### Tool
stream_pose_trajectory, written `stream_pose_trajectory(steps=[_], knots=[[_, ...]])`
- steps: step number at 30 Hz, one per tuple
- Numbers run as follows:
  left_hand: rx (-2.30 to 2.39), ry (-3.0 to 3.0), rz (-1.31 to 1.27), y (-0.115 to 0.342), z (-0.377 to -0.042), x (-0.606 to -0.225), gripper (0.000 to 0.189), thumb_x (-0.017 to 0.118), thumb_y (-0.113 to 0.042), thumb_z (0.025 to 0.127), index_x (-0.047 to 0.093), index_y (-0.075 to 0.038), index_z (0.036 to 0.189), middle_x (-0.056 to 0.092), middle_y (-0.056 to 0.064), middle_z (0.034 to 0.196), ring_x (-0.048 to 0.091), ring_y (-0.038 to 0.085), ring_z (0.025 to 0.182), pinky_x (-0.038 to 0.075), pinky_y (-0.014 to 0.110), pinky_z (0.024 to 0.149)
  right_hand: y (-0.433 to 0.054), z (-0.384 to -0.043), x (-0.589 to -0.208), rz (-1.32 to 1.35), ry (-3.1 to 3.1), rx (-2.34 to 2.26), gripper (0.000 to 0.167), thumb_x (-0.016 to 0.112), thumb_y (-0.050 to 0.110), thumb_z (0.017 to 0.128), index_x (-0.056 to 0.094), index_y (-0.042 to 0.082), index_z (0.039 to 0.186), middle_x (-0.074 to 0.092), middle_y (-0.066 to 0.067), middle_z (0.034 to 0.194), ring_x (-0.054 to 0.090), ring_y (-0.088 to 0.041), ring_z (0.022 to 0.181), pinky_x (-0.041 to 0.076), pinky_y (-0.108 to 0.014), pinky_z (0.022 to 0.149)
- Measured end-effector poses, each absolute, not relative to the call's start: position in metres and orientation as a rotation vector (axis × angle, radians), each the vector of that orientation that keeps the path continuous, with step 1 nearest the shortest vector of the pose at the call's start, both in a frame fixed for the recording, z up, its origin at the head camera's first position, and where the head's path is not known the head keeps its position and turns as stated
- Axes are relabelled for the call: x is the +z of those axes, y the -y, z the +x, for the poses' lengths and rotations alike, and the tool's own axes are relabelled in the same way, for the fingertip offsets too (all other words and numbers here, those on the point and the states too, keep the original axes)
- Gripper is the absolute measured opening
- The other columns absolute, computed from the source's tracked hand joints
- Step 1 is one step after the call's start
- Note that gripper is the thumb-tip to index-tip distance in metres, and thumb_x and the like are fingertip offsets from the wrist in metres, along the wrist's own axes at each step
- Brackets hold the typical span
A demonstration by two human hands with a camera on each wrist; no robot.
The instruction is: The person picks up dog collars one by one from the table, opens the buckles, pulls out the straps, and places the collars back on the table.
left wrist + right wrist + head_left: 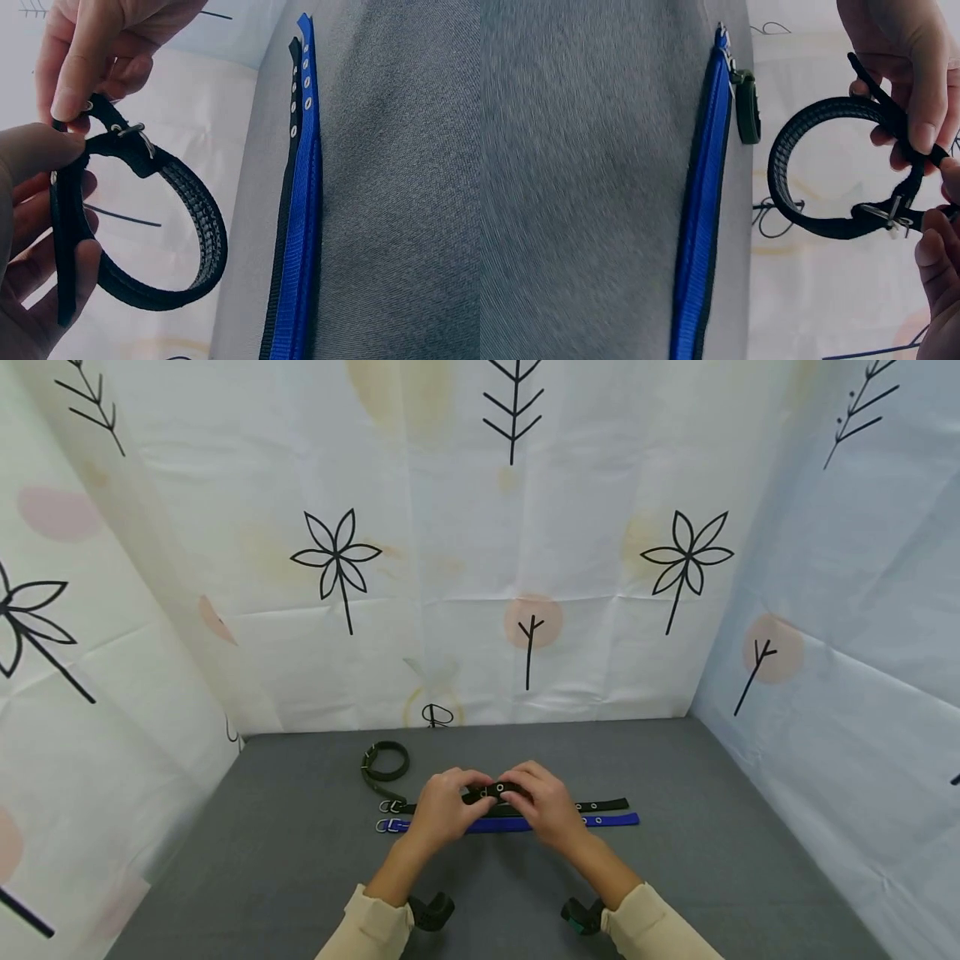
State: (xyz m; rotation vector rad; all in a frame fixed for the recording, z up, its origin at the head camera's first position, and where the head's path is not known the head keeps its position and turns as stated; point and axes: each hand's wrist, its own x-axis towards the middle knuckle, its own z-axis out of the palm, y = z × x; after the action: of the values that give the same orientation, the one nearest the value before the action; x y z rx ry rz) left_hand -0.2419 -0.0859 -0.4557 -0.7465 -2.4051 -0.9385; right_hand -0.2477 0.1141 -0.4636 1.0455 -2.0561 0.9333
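Note:
A black collar (491, 791) is held above the table, bent into a loop with its strap through a metal buckle (133, 131). My left hand (442, 806) pinches the strap between thumb and fingers, with a loose end lying along its fingers. Facing it, my right hand (546, 806) pinches the same collar close to the buckle. Metal-ringed holes show in the strap. Beneath the hands a blue collar (611, 820) lies straight beside another black collar (611, 805), both partly hidden by the hands in the head view.
A dark green collar (386, 762) lies coiled at the back left of the grey table (300, 860). A white patterned cloth (450, 568) hangs behind and along both sides. Black wrist devices (431, 912) sit at the cuffs.

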Motion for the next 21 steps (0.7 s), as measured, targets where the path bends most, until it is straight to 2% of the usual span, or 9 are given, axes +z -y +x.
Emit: stream_pose_trajectory(steps=[4,7,14,17,21], knots=[[-1.012,2.371,-0.747,0.085,-0.242,-0.458,0.019,0.081,-0.021,0.081,0.075,-0.016,0.098,0.067,-0.006,0.085,0.060,0.007,0.075,0.050,0.029,0.066,-0.113,-0.246,-0.466,0.973,2.028,1.081,0.024,0.075,-0.002,0.081,0.069,0.008,0.103,0.061,-0.002,0.098,0.053,-0.008,0.071,0.047,-0.020,0.061],[-1.100,2.343,-0.745,0.086,-0.242,-0.459,0.019,0.081,-0.019,0.081,0.075,-0.014,0.098,0.068,-0.004,0.086,0.062,0.009,0.076,0.052,0.032,0.065,-0.110,-0.245,-0.467,0.911,2.002,1.217,0.024,0.073,-0.006,0.081,0.070,0.006,0.102,0.062,-0.008,0.096,0.056,-0.012,0.072,0.050,-0.022,0.062],[-1.337,2.305,-0.671,0.087,-0.243,-0.463,0.020,0.082,-0.017,0.080,0.075,-0.015,0.098,0.070,-0.006,0.088,0.064,0.010,0.079,0.053,0.028,0.060,-0.103,-0.238,-0.459,0.775,1.911,1.646,0.016,0.061,-0.017,0.086,0.063,-0.011,0.101,0.055,-0.023,0.092,0.054,-0.025,0.060,0.050,-0.032,0.049],[-1.423,2.297,-0.631,0.087,-0.242,-0.464,0.020,0.081,-0.018,0.081,0.075,-0.015,0.099,0.070,-0.005,0.089,0.064,0.011,0.080,0.053,0.025,0.060,-0.100,-0.235,-0.458,0.695,1.865,1.824,0.014,0.056,-0.015,0.091,0.058,-0.014,0.105,0.051,-0.024,0.091,0.055,-0.027,0.062,0.051,-0.034,0.051],[-1.483,2.294,-0.589,0.086,-0.242,-0.466,0.021,0.081,-0.018,0.080,0.074,-0.015,0.100,0.070,-0.005,0.090,0.064,0.012,0.081,0.053,0.026,0.062,-0.097,-0.233,-0.462,0.568,1.811,1.990,0.016,0.054,-0.005,0.097,0.055,-0.013,0.110,0.053,-0.026,0.088,0.056,-0.023,0.063,0.052,-0.030,0.056]])
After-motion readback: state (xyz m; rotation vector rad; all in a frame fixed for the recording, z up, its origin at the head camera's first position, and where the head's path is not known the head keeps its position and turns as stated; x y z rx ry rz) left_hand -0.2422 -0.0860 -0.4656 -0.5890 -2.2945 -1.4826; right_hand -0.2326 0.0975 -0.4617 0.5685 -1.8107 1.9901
